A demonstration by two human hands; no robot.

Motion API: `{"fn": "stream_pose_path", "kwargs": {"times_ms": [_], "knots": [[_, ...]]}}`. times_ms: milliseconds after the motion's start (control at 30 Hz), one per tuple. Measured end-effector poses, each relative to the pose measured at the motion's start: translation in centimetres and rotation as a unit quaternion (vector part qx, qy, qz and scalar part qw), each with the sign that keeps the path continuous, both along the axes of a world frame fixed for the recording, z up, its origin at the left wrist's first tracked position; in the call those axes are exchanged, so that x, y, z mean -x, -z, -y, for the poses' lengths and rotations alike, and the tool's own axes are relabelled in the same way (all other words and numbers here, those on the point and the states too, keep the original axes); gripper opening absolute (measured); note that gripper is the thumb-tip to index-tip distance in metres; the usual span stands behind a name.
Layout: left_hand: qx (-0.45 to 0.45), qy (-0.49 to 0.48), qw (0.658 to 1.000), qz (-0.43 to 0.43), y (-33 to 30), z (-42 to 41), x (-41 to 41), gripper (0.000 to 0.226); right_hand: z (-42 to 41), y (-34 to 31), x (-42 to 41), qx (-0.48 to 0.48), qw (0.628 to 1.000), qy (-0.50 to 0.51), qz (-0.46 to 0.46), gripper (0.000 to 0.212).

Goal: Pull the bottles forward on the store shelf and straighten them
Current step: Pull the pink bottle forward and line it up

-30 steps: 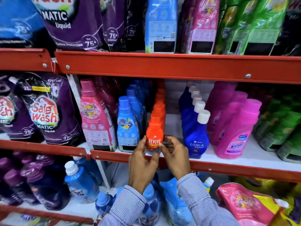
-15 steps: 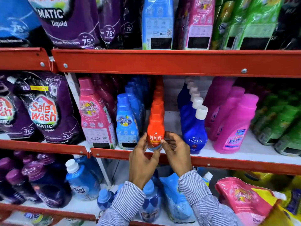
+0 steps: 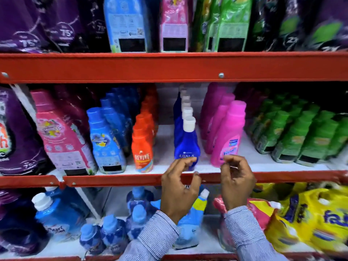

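Observation:
On the middle shelf point(image 3: 113, 180) stand rows of bottles. The orange Revive bottle point(image 3: 142, 149) stands upright at the front of its row, with nothing touching it. To its right is the dark blue Ujala bottle point(image 3: 186, 146) with a white cap, and then the pink Vanish bottle point(image 3: 228, 134). My left hand point(image 3: 178, 187) hovers just in front of the blue bottle's base, fingers curled and apart, holding nothing. My right hand point(image 3: 236, 178) is in front of the pink bottle's base, fingers loosely curled, empty.
Left of the orange row stand light blue bottles point(image 3: 105, 140) and a large pink bottle point(image 3: 60, 132). Green bottles point(image 3: 293, 136) fill the shelf's right side. Pouches line the upper shelf point(image 3: 169, 66). Below are blue bottles point(image 3: 56, 215) and yellow and pink pouches point(image 3: 310, 219).
Both hands let go of the orange Revive bottle and moved right, now in front of the blue and pink bottles. The view also shifted right.

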State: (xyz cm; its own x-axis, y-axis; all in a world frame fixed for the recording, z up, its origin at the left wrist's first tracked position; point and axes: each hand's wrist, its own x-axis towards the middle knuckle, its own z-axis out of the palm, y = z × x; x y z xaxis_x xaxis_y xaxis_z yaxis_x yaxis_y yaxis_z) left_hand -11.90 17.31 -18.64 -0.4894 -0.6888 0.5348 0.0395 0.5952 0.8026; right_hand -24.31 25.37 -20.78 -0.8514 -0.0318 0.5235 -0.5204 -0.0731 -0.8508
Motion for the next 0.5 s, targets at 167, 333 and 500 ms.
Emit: {"fn": "stream_pose_path", "kwargs": {"times_ms": [167, 333, 500], "knots": [[-0.049, 0.068, 0.993, 0.088, 0.3, -2.3, 4.6, 0.058, -2.5, -0.1, 5.1, -0.086, 0.995, -0.014, 0.045, 0.038], [-0.038, 0.057, 0.989, 0.131, 0.1, -2.8, 8.1, 0.063, -2.8, -1.1, 7.9, -0.246, 0.966, -0.081, 0.013, 0.045], [-0.058, 0.050, 0.982, 0.173, 0.4, -2.5, 9.7, 0.063, -2.9, -1.2, 8.5, -0.258, 0.960, -0.110, 0.009, 0.038]]}}
